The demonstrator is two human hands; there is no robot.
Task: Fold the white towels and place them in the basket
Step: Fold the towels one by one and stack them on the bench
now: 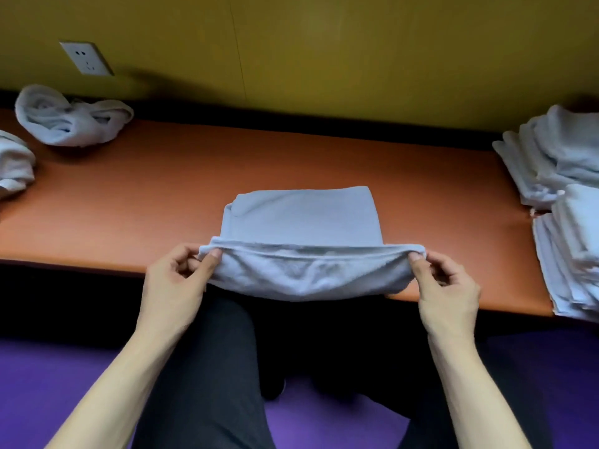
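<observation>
Left hand (176,280) and right hand (445,283) pinch the white terry towel's (301,222) near corners, likely to fold it across the orange bench (146,189).

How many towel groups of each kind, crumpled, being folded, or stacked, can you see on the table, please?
Crumpled towels, left side: 2
Towel being folded, pinched by left hand and right hand: 1
Folded stacks, right side: 2
Total: 5
</observation>
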